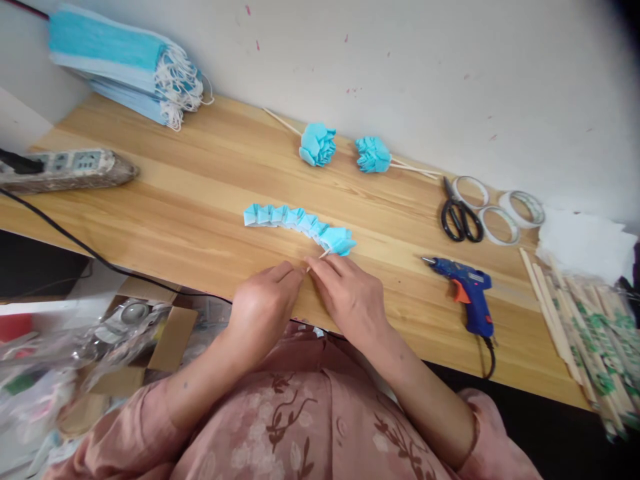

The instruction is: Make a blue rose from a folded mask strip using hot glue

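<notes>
A pleated strip of light blue fabric (295, 223) lies on the wooden table (190, 200), its right end bunched around the tip of a thin wooden stick (320, 257). My left hand (263, 301) and my right hand (350, 297) meet at the near end of that stick, both with fingers pinched on it. Two finished blue fabric flowers on sticks, the left flower (317, 144) and the right flower (373, 155), lie further back by the wall.
A blue glue gun (467, 288) lies right of my hands. Black scissors (460, 215) and tape rolls (500, 213) sit behind it. Wrapped chopsticks (585, 327) fill the right edge. A stack of face masks (125, 63) and a power strip (65, 168) are at left.
</notes>
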`<state>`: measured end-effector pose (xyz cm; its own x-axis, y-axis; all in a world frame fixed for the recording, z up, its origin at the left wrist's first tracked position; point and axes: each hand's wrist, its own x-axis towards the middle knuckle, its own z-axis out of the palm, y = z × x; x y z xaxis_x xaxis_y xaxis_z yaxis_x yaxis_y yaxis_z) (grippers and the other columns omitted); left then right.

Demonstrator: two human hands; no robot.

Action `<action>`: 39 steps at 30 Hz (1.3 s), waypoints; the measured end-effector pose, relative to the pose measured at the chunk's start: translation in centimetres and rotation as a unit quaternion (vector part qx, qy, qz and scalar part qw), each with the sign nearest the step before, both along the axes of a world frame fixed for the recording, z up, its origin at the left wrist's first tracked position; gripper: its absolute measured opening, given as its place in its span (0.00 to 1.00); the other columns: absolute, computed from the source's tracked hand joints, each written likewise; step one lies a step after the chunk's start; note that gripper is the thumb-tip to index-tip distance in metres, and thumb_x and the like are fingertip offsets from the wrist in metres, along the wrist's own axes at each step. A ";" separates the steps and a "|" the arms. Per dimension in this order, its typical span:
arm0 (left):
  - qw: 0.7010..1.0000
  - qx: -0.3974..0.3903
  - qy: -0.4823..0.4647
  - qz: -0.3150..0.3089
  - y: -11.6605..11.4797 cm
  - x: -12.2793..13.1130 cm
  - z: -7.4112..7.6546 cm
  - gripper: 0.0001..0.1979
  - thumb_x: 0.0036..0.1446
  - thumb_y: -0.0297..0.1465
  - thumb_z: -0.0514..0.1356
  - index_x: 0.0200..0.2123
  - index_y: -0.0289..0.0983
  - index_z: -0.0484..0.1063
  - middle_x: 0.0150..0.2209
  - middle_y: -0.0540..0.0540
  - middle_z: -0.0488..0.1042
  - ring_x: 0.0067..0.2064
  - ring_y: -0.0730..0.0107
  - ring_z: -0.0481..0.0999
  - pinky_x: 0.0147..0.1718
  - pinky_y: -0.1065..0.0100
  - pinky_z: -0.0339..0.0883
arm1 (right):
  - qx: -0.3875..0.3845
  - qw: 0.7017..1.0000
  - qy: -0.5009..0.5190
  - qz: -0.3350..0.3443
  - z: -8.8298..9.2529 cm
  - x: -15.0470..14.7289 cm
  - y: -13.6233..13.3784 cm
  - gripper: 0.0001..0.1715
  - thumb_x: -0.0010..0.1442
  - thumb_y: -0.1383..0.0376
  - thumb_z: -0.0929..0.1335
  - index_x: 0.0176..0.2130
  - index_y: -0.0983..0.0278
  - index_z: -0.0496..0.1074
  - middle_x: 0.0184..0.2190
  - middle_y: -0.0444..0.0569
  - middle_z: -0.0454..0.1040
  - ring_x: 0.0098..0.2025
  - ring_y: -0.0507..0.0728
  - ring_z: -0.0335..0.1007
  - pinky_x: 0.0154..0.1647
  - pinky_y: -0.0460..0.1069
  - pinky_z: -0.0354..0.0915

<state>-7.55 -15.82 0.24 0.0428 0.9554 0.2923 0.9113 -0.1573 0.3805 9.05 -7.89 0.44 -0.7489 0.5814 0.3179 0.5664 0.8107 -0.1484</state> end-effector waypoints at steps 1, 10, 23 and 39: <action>1.000 0.001 0.000 -0.001 0.0 0.0 0.0 0.17 0.72 0.26 0.48 0.36 0.33 0.76 0.31 0.45 0.74 0.31 0.66 0.75 0.30 0.67 0.69 | -0.003 1.000 0.014 0.004 -0.1 0.2 -0.1 0.15 0.71 0.70 0.64 0.54 0.62 0.74 0.41 0.48 0.80 0.41 0.53 0.74 0.36 0.48 0.62; 1.000 0.012 -0.010 -0.010 -0.5 -0.2 -0.2 0.16 0.72 0.26 0.49 0.38 0.33 0.76 0.30 0.46 0.75 0.30 0.67 0.76 0.29 0.68 0.68 | 0.003 0.998 0.066 -0.003 -0.4 1.0 -0.9 0.15 0.71 0.70 0.65 0.53 0.63 0.76 0.41 0.48 0.81 0.42 0.53 0.76 0.39 0.47 0.66; 1.000 -0.021 -0.013 -0.012 -0.7 -0.3 -0.1 0.15 0.71 0.26 0.50 0.39 0.35 0.77 0.33 0.45 0.77 0.32 0.68 0.77 0.31 0.68 0.68 | 0.031 0.999 0.012 0.008 -0.2 -0.2 -0.2 0.14 0.71 0.72 0.64 0.39 0.60 0.77 0.35 0.44 0.77 0.38 0.52 0.70 0.35 0.48 0.61; 0.999 0.037 -0.014 -0.007 -0.7 -0.2 -0.4 0.15 0.72 0.26 0.50 0.38 0.34 0.76 0.31 0.46 0.75 0.31 0.68 0.75 0.30 0.68 0.69 | -0.007 0.997 0.077 0.004 1.0 1.4 -0.4 0.18 0.71 0.67 0.65 0.58 0.62 0.73 0.41 0.48 0.81 0.42 0.52 0.77 0.40 0.47 0.68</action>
